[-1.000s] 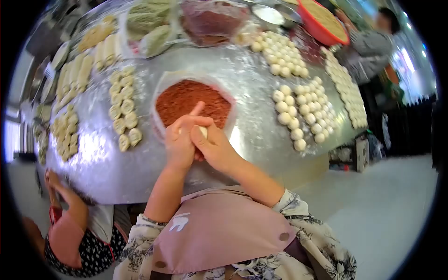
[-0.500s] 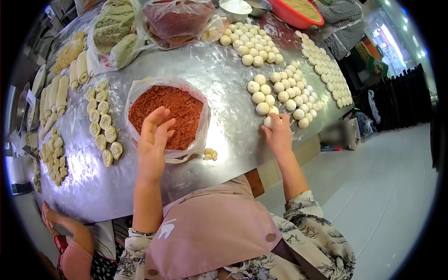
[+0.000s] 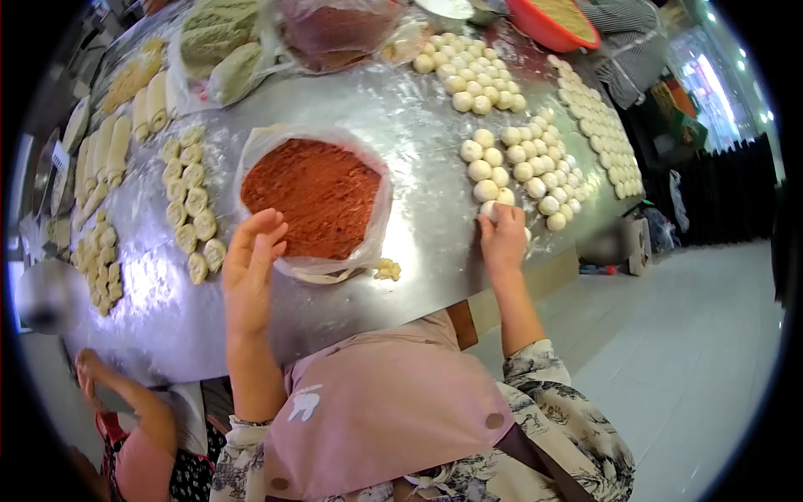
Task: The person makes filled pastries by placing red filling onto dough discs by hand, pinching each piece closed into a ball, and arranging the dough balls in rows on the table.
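My right hand is at the near end of a row of round dough balls, its fingers closed on a pale dough ball touching the row. More dough balls sit just beyond it. My left hand is raised with fingers apart and nothing in it, by the lower left edge of a clear plastic bag. Crumbly red-brown filling fills that bag. Beside the bag lies a small scrap of dough.
Coiled dough pieces, dough rolls and cut pieces lie on the left of the metal table. Bags of green filling and dark red filling stand behind. Another person's arm is at lower left.
My left hand has moved left and down, from over the filling to the bag's edge. My right hand has shifted slightly, with the dough ball now against the row. The camera view has tilted a little.
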### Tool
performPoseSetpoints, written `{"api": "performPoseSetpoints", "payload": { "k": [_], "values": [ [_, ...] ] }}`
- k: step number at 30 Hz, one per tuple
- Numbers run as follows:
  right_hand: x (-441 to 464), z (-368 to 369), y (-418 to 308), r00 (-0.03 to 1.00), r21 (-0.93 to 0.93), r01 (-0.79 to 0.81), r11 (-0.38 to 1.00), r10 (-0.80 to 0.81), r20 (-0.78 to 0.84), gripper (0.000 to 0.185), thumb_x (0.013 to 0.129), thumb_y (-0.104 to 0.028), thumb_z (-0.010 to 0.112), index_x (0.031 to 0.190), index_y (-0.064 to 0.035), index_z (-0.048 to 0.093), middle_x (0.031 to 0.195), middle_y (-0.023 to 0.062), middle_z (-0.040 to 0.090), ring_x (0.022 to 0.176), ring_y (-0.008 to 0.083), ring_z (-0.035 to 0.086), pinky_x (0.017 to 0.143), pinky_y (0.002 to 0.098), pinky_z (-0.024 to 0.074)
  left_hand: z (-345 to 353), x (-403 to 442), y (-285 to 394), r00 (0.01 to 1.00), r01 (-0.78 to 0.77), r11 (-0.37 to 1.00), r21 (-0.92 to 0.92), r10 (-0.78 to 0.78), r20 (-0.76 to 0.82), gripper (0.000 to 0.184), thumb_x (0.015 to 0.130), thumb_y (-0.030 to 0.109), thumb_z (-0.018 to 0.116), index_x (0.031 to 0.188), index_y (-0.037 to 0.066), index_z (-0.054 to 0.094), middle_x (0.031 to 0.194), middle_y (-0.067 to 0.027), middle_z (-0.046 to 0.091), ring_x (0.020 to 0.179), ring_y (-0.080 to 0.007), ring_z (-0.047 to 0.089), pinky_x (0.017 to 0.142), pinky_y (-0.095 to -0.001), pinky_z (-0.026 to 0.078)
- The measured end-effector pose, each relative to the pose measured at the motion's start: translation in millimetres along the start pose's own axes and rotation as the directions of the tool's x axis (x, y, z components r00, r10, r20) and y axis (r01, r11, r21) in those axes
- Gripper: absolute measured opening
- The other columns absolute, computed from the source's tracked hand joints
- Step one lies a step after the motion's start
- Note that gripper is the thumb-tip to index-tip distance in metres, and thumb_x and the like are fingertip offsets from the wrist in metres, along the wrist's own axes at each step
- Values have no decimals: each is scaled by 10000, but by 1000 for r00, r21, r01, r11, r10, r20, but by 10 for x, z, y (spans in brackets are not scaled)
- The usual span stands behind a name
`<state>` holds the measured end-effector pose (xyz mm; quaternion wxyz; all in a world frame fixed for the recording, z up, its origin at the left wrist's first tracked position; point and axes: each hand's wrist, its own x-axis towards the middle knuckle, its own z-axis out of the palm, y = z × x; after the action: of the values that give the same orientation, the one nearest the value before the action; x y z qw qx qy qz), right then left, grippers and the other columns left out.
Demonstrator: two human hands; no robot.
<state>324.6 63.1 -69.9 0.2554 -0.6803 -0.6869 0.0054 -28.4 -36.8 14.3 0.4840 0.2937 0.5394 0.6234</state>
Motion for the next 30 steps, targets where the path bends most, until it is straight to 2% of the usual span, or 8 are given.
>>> {"api": "performPoseSetpoints", "payload": {
  "k": [4,8,11,15,17,23,26,30],
  "values": [
    [21,89,153,980,-15,199,980,-199,-10,297,759,-178,735,938,14,595,928,186,584,868,372,554,753,430,474,-331,-61,-140,968,-55,996,73,71,-240,271,965,172,522,1174,5,558,1130,-76,603,1034,-154,580,868,-264,449],
    [107,-141,-162,998,20,29,999,-30,48,353,787,-212,727,1035,14,615,944,174,597,848,317,587,735,391,493,-842,-130,-382,731,-132,897,422,375,-570,348,937,210,560,1190,-28,537,1179,-139,571,1064,-240,561,926,-340,434],
    [204,-296,-633,995,183,-63,981,46,94,392,831,-238,703,1127,-3,596,992,119,589,772,193,594,643,320,508,-1305,-122,-619,504,325,532,782,602,-619,445,903,271,594,1204,-49,522,1233,-213,520,1142,-347,499,1006,-429,367],
    [345,-322,-1566,930,510,63,858,-236,280,331,857,-192,664,1138,-28,599,1064,116,608,821,229,613,709,329,520,-1666,22,-875,676,496,299,815,456,-579,515,875,309,605,1269,-3,492,1230,-237,509,1160,-408,458,1014,-491,322],
    [416,-235,-2019,750,514,360,778,-570,337,308,856,-189,652,1125,-45,609,1154,142,600,959,306,614,827,360,507,-1682,103,-918,707,393,344,853,480,-520,434,851,271,634,1169,-2,519,1127,-194,561,1081,-378,503,921,-470,386],
    [302,623,-2669,643,94,650,754,-612,461,552,923,-372,521,1359,-48,425,1399,182,415,1329,369,342,1074,454,316,-1529,12,-803,726,246,739,627,288,-625,273,852,153,642,1047,9,518,981,-127,575,910,-256,572,733,-364,469],
    [114,567,-2740,578,62,664,745,-564,589,558,948,-405,447,1380,-55,397,1406,184,406,1345,376,317,1076,476,302,-1616,-66,-918,717,31,975,218,130,-685,302,878,119,608,1143,11,510,996,-102,567,906,-191,570,735,-321,487],
    [208,297,-2616,427,243,581,777,-545,722,471,917,-368,528,1290,-81,511,1370,166,442,1290,368,383,1037,478,348,-1273,-231,-252,866,-90,912,-401,-128,-484,311,924,83,530,1213,-24,487,1065,-112,552,910,-189,579,811,-308,503]
  ]
}}
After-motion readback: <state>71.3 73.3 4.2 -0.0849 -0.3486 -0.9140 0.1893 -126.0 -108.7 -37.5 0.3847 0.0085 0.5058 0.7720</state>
